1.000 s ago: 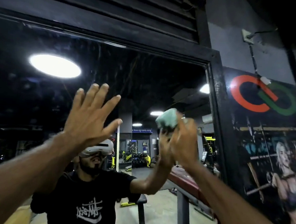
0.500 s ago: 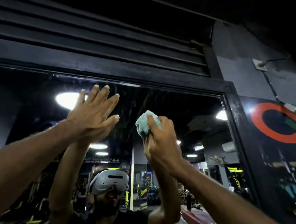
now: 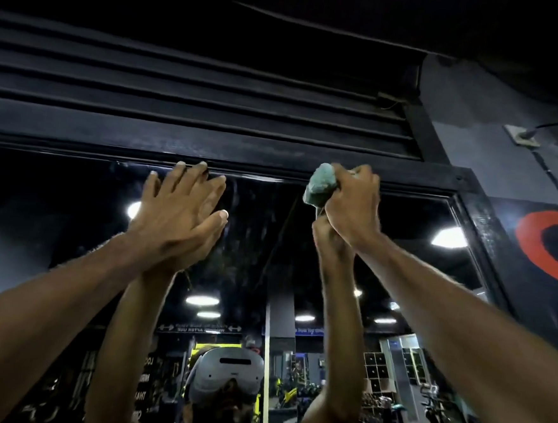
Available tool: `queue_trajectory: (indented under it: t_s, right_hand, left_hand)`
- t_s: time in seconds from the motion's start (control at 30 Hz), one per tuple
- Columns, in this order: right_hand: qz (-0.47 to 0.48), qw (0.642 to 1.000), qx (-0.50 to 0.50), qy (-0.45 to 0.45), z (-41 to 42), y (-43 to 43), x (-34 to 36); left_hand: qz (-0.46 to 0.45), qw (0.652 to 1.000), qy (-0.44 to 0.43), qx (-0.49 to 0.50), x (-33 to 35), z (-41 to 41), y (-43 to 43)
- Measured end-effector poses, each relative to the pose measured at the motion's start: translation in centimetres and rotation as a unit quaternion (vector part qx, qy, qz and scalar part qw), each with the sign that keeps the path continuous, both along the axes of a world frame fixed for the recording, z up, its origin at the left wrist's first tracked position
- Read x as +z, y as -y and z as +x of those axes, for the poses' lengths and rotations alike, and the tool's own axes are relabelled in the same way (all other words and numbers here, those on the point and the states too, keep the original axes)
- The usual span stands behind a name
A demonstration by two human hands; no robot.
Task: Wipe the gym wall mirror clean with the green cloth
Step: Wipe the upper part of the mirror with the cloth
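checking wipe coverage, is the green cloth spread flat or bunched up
Bunched up: the green cloth shows as a crumpled wad sticking out of the right hand, which is curled round it.

Both arms reach up, the left hand (image 3: 178, 217) flat with fingers straight and close together, the right hand (image 3: 352, 205) curled tightly round the cloth (image 3: 319, 186).
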State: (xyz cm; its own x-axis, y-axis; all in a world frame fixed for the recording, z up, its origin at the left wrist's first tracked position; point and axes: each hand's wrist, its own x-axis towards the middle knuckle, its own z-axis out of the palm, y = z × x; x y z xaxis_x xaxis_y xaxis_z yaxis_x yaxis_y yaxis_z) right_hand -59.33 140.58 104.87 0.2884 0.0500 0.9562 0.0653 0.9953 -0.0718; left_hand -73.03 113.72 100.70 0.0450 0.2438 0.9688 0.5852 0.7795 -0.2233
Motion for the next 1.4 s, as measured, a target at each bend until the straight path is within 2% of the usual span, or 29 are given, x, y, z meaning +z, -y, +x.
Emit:
queue_trajectory:
  t_s: [0.07,0.1,0.17,0.23,0.27,0.3,0.33,0.37,0.4,0.43,0.47,0.53,0.6,0.67,0.73,0.77,0.83,0.9,0.93,1.07,1.23,1.27,1.33,1.37,1.4]
  right_hand:
    - [-0.044,0.997,0.058,-0.023,-2.0,3.4,-1.4]
    - [0.001,0.999,0.041,-0.002,-2.9,4.6,-3.5]
    - [0.152,0.986,0.005,0.075,-3.9,5.8,-6.6]
    - [0.204,0.971,0.06,0.11,-2.5,4.0,-5.5]
    - [0.166,0.983,0.06,0.053,-2.3,2.4,-3.7]
    - [0.08,0.995,0.053,0.006,-1.4,1.4,-2.2]
    - [-0.015,0.997,0.076,-0.024,-1.2,1.2,-2.3]
    - [-0.058,0.99,0.113,-0.058,-1.4,1.6,-3.0]
    - [-0.038,0.992,0.111,-0.039,-2.0,2.8,-4.9]
    - [0.025,0.999,0.047,0.009,-2.4,4.4,-7.8]
    - [0.105,0.993,-0.003,0.057,-2.6,6.0,-10.5]
    - [0.179,0.976,-0.032,0.118,-1.1,6.7,-12.8]
    - [0.222,0.97,-0.042,0.088,0.7,6.5,-11.0]
    - [0.16,0.987,-0.017,0.025,1.0,5.8,-7.4]
    - [-0.037,0.998,0.039,-0.02,-0.9,6.2,-5.3]
    - [-0.058,0.996,0.062,-0.022,-2.4,6.8,-6.1]
    - [0.018,0.992,0.128,0.013,-4.8,8.7,-10.6]
    - [0.152,0.982,0.013,0.107,-3.6,10.1,-16.0]
    - [0.178,0.976,-0.01,0.124,-2.8,10.4,-17.3]
    - [0.121,0.983,-0.019,0.138,-2.1,10.6,-16.9]
    - [0.146,0.979,-0.041,0.135,-1.8,8.5,-14.6]
    - [0.108,0.987,-0.045,0.108,-1.2,7.2,-12.7]
    - [-0.041,0.999,0.013,0.022,-0.9,6.6,-10.5]
    - [-0.073,0.997,0.033,-0.009,-1.4,7.4,-11.0]
    - [-0.06,0.998,0.028,-0.005,-2.3,8.5,-12.7]
  left_hand:
    - [-0.003,1.0,0.003,-0.01,-0.1,-0.2,-0.1]
    - [-0.004,1.0,0.002,-0.015,-0.4,-0.3,-0.1]
    - [-0.004,1.0,-0.001,-0.02,-0.8,-0.4,0.2]
    - [-0.016,1.0,-0.001,-0.018,-1.6,-0.5,0.6]
    - [-0.022,1.0,0.0,-0.017,-2.2,-0.7,0.9]
    - [-0.028,0.999,0.001,-0.018,-2.6,-0.7,1.1]
    - [-0.034,0.999,0.004,-0.018,-3.2,-0.8,1.4]
    - [-0.036,0.999,0.001,-0.02,-3.5,-0.7,1.4]
    - [-0.039,0.999,-0.001,-0.019,-3.6,-0.7,1.5]
    - [-0.043,0.999,0.001,-0.018,-3.8,-0.6,1.6]
    - [-0.043,0.999,0.002,-0.018,-4.0,-0.6,1.6]
    - [-0.046,0.999,-0.001,-0.018,-4.2,-0.6,1.6]
    - [-0.052,0.998,-0.005,-0.019,-4.3,-0.5,1.8]
    - [-0.058,0.998,-0.007,-0.021,-4.6,-0.4,2.1]
    - [-0.068,0.997,-0.008,-0.025,-5.0,-0.4,2.6]
    - [-0.07,0.997,-0.006,-0.03,-5.2,-0.4,2.7]
    - [-0.067,0.997,-0.007,-0.036,-5.7,-0.6,2.8]
    - [-0.064,0.997,-0.01,-0.038,-6.3,-0.8,3.0]
    - [-0.065,0.997,-0.011,-0.042,-6.6,-0.9,3.1]
    - [-0.067,0.996,-0.016,-0.053,-7.3,-1.1,3.4]
    - [-0.062,0.997,-0.019,-0.052,-7.4,-1.1,3.3]
    - [-0.06,0.997,-0.019,-0.053,-7.5,-1.0,3.2]
    - [-0.059,0.997,-0.011,-0.053,-7.7,-0.9,3.0]
    - [-0.06,0.997,-0.004,-0.051,-7.8,-0.7,2.9]
    - [-0.062,0.997,0.002,-0.05,-8.1,-0.6,2.8]
